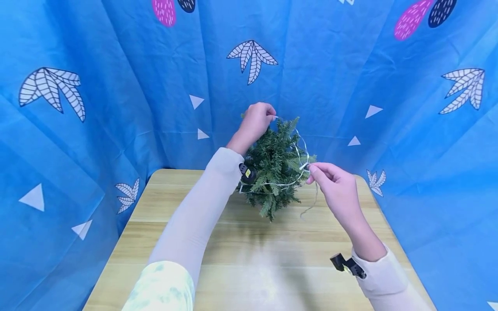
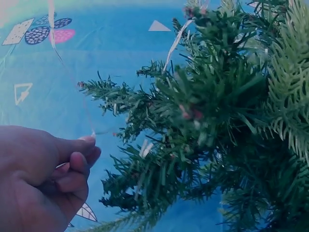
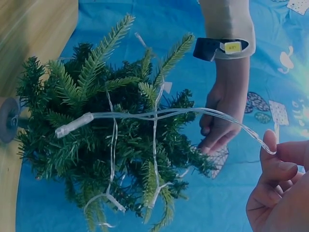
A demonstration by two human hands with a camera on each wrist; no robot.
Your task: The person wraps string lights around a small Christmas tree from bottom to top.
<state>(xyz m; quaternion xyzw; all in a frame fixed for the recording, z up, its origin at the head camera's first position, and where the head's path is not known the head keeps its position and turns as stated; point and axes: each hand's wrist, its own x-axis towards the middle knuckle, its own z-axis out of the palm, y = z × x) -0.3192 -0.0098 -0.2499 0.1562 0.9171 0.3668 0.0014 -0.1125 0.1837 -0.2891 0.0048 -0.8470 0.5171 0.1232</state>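
Note:
A small artificial Christmas tree (image 1: pixel 274 164) stands on the table, with a clear string of fairy lights (image 1: pixel 282 185) looped around its branches. My left hand (image 1: pixel 258 121) is behind the treetop, thumb and fingertips pinching the thin wire; in the left wrist view this hand (image 2: pixel 48 174) is beside the branch tips. On the tree's right side my right hand (image 1: pixel 334 185) pinches the string too. The right wrist view shows that hand (image 3: pixel 285 183) gripping a bend of wire, from which a clear plug-like end (image 3: pixel 72 124) extends across the branches. Leaves hide parts of the string.
A light wooden table (image 1: pixel 175 255) lies under the tree. Blue patterned curtains (image 1: pixel 311 65) surround it at the back and both sides. In the right wrist view, the tree's round dark base (image 3: pixel 8 118) shows at the left edge.

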